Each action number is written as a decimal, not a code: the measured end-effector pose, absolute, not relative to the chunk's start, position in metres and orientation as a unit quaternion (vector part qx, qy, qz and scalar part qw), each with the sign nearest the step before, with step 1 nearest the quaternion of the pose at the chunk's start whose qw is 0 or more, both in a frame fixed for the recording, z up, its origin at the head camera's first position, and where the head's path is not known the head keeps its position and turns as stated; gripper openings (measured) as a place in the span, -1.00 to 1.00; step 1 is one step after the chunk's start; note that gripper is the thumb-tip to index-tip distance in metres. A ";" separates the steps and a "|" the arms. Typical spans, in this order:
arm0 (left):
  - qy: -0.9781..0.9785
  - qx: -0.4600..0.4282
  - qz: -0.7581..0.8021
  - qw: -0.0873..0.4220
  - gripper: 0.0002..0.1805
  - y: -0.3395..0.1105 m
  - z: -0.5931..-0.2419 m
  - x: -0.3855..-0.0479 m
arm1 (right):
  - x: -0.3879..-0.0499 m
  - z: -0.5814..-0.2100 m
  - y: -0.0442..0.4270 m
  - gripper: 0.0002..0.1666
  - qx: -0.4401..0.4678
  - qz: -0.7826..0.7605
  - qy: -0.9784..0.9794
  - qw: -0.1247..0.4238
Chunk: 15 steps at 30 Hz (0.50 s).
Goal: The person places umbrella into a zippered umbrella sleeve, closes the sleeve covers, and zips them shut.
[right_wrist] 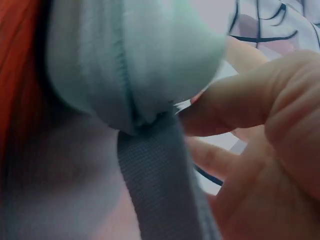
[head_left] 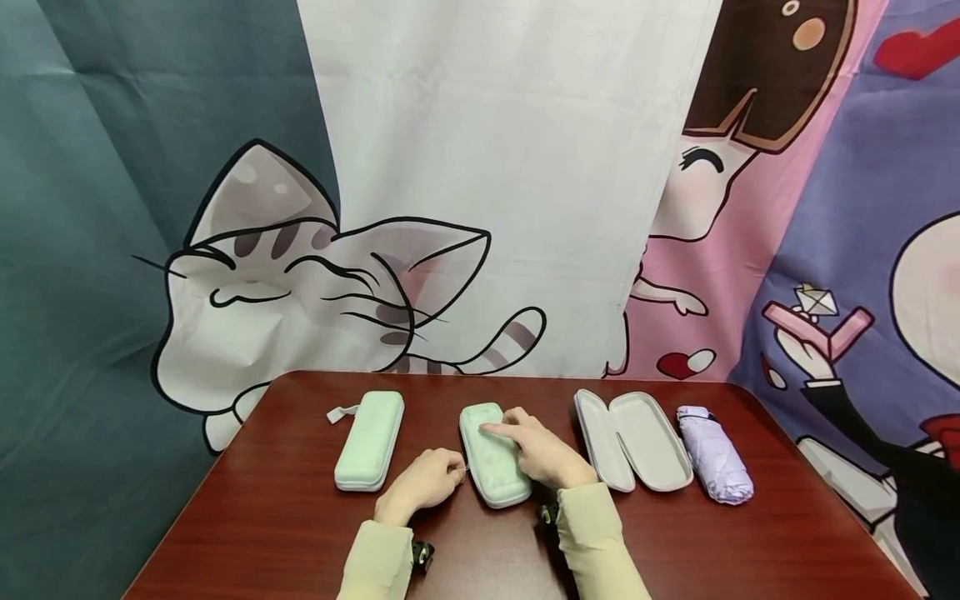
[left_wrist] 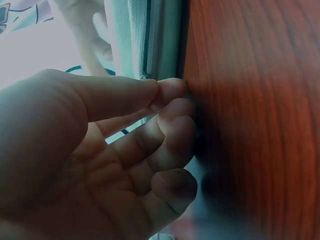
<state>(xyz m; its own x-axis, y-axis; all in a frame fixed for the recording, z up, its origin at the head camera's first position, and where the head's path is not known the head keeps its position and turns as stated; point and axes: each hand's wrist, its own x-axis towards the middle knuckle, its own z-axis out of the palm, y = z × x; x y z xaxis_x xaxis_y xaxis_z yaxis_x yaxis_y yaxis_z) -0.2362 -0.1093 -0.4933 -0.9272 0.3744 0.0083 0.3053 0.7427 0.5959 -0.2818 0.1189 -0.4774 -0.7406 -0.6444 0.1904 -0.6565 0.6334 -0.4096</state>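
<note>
A mint-green zippered case (head_left: 495, 458) lies closed on the table between my hands, slightly slanted. Beside its left edge, my left hand (head_left: 427, 479) pinches a small zipper pull (left_wrist: 145, 77) between thumb and forefinger. The other left fingers curl loosely toward the palm. Reaching in from the right, my right hand (head_left: 543, 450) holds the same case, with one digit lying across its lid. A grey fabric strap (right_wrist: 160, 180) hangs from the case's zippered edge in the right wrist view, near that thumb. Part of the right fingers is hidden.
Another mint-green case (head_left: 369, 442) with a pale strap lies closed at the left. To the right, a case with a light grey interior (head_left: 651, 442) lies open, next to a folded lilac umbrella (head_left: 715, 457). A cartoon-printed curtain (head_left: 510, 167) hangs behind the brown table (head_left: 247, 517).
</note>
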 end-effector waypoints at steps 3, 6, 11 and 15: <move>0.931 0.184 0.311 0.052 -0.72 -0.110 -0.492 -0.236 | -0.280 -0.479 0.120 -0.03 0.335 0.219 -0.916 -0.021; 0.931 0.181 0.314 0.049 -0.73 -0.110 -0.492 -0.235 | -0.279 -0.480 0.119 0.04 0.323 0.212 -0.922 -0.036; 0.933 0.163 0.317 0.045 -0.75 -0.112 -0.493 -0.235 | -0.278 -0.478 0.115 0.05 0.319 0.191 -0.927 -0.045; 0.934 0.156 0.318 0.042 -0.76 -0.113 -0.493 -0.236 | -0.279 -0.474 0.111 0.06 0.322 0.158 -0.933 -0.032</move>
